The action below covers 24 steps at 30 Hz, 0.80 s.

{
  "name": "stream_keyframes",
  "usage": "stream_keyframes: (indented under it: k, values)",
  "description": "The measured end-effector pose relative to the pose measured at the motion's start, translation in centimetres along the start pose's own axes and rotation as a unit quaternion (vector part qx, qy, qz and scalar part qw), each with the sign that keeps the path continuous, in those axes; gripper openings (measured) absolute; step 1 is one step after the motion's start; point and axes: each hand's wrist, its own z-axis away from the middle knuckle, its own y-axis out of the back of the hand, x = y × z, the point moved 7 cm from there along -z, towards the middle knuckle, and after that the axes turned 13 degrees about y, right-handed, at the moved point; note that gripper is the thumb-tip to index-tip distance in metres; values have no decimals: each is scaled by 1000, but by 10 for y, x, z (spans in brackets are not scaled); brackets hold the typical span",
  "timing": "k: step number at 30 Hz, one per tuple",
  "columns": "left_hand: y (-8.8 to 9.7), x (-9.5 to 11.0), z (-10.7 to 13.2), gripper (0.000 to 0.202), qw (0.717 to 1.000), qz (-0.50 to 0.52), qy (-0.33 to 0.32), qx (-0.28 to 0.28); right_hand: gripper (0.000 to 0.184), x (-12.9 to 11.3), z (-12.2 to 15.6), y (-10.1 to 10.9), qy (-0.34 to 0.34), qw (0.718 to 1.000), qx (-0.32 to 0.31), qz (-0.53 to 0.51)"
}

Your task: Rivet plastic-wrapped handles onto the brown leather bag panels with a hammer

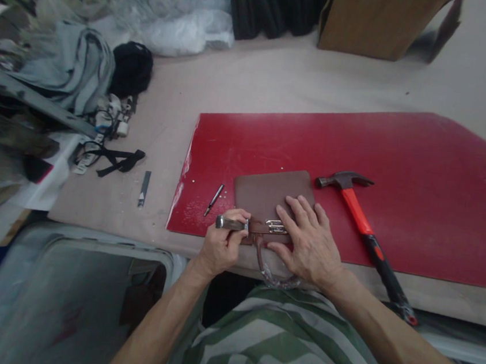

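Observation:
A small brown leather bag (268, 193) lies on a red mat (399, 181), its metal clasp (276, 227) and plastic-wrapped handle (274, 277) at the near edge. My left hand (221, 246) is closed around a short silvery metal tool (230, 223) held against the bag's left side by the clasp. My right hand (310, 241) lies flat on the bag, fingers spread, pressing it down beside the clasp.
A hammer (366, 227) with a red and black handle lies right of the bag. A thin metal punch (214, 200) lies left of it, a small blade (144, 188) further left. Black straps (117, 160), cloth, plastic bags and a cardboard box (372, 22) crowd the back.

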Motion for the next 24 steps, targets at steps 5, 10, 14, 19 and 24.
stream_keyframes:
  k: [5,10,14,19,24]
  values:
    - [0,-1,-1,12,1000,0,13,-9,71,0,0,0,0,1000,-1,-3]
    - [-2,-2,1,14,1000,2,20,-9,70,0,0,2,-2,1000,8,-1]
    - [-3,-1,2,14,1000,-8,21,13,70,-1,1,3,0,1000,11,1]
    - [0,-4,0,12,999,-4,34,25,70,-1,1,3,1,1000,23,1]
    - [2,-12,-2,12,997,8,68,21,69,-1,3,3,3,999,36,2]
